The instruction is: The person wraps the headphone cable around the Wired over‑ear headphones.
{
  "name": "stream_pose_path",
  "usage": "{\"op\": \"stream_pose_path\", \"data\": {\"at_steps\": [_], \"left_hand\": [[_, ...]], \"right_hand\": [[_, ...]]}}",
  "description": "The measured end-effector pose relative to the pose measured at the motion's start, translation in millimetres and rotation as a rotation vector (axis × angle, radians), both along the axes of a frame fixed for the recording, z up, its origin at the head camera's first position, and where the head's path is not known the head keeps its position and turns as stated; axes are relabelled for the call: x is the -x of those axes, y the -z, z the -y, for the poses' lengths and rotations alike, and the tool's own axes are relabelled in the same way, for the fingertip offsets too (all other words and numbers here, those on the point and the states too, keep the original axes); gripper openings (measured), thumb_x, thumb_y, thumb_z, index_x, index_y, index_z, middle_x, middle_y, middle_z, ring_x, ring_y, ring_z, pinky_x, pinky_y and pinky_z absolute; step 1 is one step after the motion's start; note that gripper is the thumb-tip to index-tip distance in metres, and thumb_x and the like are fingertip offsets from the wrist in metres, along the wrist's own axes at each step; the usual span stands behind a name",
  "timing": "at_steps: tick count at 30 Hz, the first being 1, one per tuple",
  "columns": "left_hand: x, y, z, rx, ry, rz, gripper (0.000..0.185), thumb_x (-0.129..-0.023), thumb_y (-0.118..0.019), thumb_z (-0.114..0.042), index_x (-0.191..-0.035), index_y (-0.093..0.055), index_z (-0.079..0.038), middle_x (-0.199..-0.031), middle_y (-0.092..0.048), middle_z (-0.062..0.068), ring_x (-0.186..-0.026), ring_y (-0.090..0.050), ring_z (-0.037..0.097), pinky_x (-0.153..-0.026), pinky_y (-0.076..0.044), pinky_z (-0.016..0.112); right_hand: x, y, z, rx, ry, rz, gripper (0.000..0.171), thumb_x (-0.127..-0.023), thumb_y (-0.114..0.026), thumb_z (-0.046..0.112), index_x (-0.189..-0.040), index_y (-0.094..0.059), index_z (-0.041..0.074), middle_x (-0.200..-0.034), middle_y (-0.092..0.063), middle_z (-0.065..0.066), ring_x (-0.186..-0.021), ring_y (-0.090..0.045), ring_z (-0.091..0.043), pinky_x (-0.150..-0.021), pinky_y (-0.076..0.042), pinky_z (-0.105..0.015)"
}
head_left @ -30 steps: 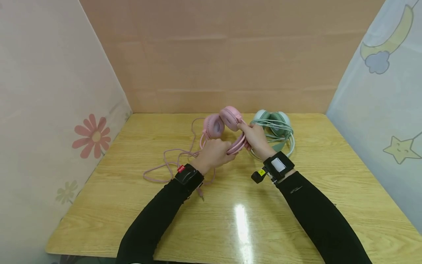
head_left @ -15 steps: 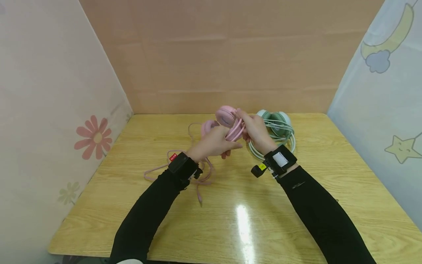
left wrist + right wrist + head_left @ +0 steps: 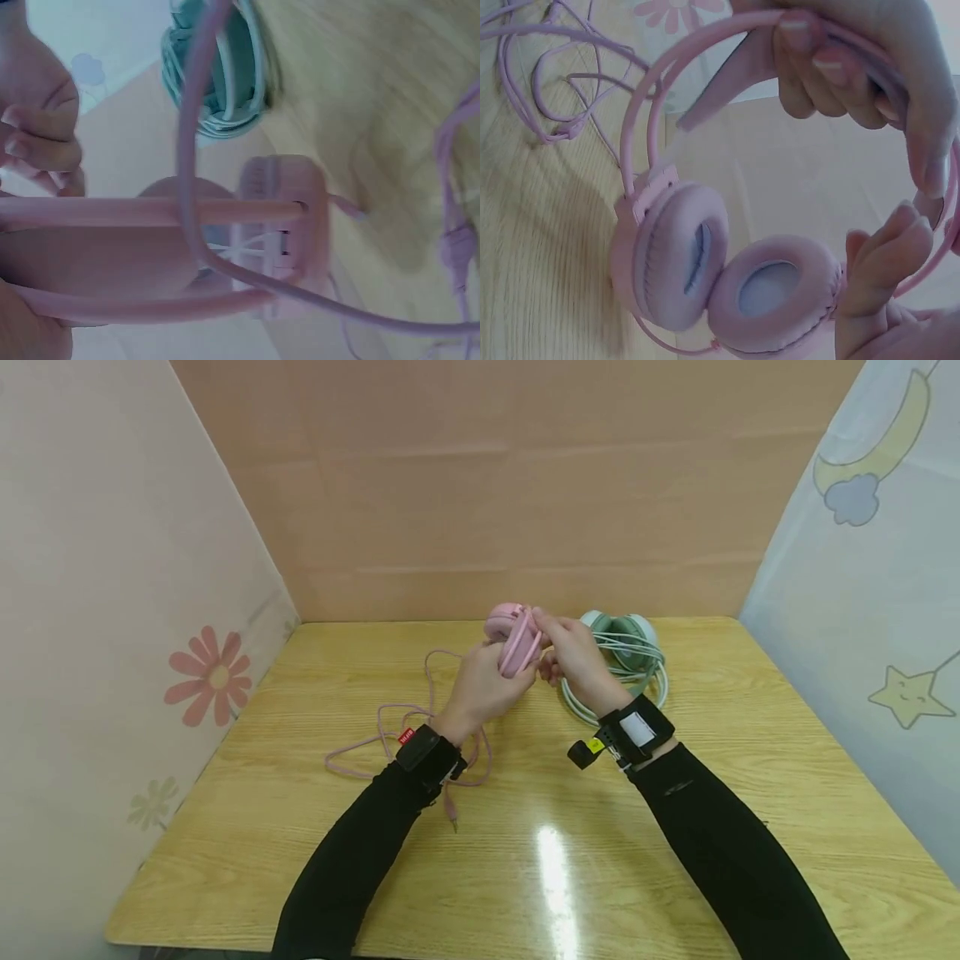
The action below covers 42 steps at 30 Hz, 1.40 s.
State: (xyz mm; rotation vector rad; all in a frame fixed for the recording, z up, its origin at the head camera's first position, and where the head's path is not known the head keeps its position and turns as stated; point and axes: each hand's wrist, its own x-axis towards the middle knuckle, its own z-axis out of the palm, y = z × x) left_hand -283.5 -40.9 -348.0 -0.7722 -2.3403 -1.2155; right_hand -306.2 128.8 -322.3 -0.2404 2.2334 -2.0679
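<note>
light wood table (image 3: pixel 675 860); green headphones (image 3: pixel 626 639) with coiled pale cable lie at the back, pink cable (image 3: pixel 390 739) loops loose at left-centre, plug end toward the near edge.

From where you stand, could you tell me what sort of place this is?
Probably a small staged tabletop booth, not a lived-in room: a wooden table boxed in by a plain cardboard back wall and side panels with a flower and a moon.
</note>
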Motion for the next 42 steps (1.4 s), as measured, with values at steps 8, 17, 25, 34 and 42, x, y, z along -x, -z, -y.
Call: {"op": "stream_pose_path", "data": {"at_steps": [8,17,25,34,42], "left_hand": [[0.2,9.5,14.9,-0.359,-0.03,0.112,0.032,-0.095,-0.072,-0.027,-0.089,-0.066,0.004,-0.071,-0.068,0.017,-0.05,-0.063,0.016,-0.044,-0.053,0.034],[-3.1,-0.1,21.4,-0.602,-0.046,0.066,0.036,-0.095,-0.072,-0.031,-0.082,-0.066,0.002,-0.061,-0.063,0.009,-0.043,-0.058,0.018,-0.039,-0.046,0.027],[-4.1,-12.9,28.3,-0.708,-0.07,0.013,0.04,-0.093,-0.071,-0.035,-0.068,-0.057,-0.008,-0.049,-0.05,0.003,-0.033,-0.048,0.016,-0.031,-0.041,0.028],[-8.7,-29.0,31.1,-0.763,-0.034,-0.004,0.044,-0.093,-0.069,-0.04,-0.065,-0.052,-0.011,-0.047,-0.049,-0.002,-0.031,-0.046,0.013,-0.029,-0.039,0.029],[-22.9,-46.4,28.9,-0.86,0.076,-0.006,0.038,-0.092,-0.069,-0.032,-0.065,-0.053,-0.011,-0.043,-0.047,-0.003,-0.03,-0.043,0.01,-0.027,-0.034,0.027]], "right_hand": [[-4.0,8.3,-1.4,-0.026,-0.082,-0.065,0.054,-0.106,-0.05,0.043,-0.132,-0.052,-0.004,-0.09,-0.061,-0.013,-0.052,-0.056,-0.012,-0.049,-0.047,-0.024],[-9.8,28.5,-0.5,-0.283,-0.157,-0.206,0.043,-0.101,-0.06,0.027,-0.13,-0.06,-0.005,-0.119,-0.065,-0.022,-0.108,-0.063,-0.034,-0.094,-0.05,-0.045],[-15.4,37.5,2.8,-0.528,-0.236,-0.225,0.038,-0.098,-0.063,0.037,-0.119,-0.072,0.006,-0.118,-0.07,-0.009,-0.11,-0.063,-0.028,-0.094,-0.05,-0.047],[-14.7,58.6,18.6,-0.628,-0.316,-0.23,0.059,-0.093,-0.068,0.035,-0.139,-0.058,-0.001,-0.139,-0.058,-0.024,-0.131,-0.053,-0.043,-0.105,-0.044,-0.054],[7.7,67.6,26.4,-0.359,-0.185,-0.011,0.046,-0.098,-0.065,0.036,-0.135,-0.055,0.01,-0.143,-0.052,-0.014,-0.133,-0.048,-0.033,-0.111,-0.039,-0.049]]}}
